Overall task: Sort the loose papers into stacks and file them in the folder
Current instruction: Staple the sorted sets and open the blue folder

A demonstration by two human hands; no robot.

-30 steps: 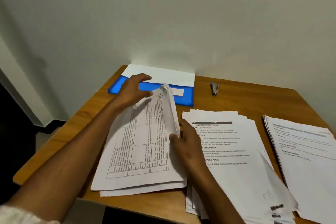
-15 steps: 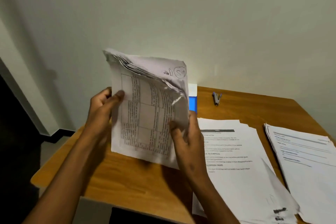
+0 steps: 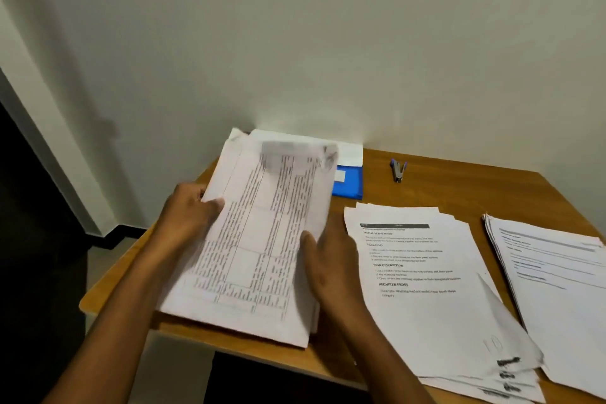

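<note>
Table-printed stack (image 3: 259,239) lowered, both hands (image 3: 187,216) (image 3: 331,259) gripping its side edges.

Three paper stacks (image 3: 262,239) (image 3: 433,292) (image 3: 557,282), one blue folder (image 3: 349,182), one stapler (image 3: 397,170), two hands (image 3: 188,216) (image 3: 331,259).
</note>
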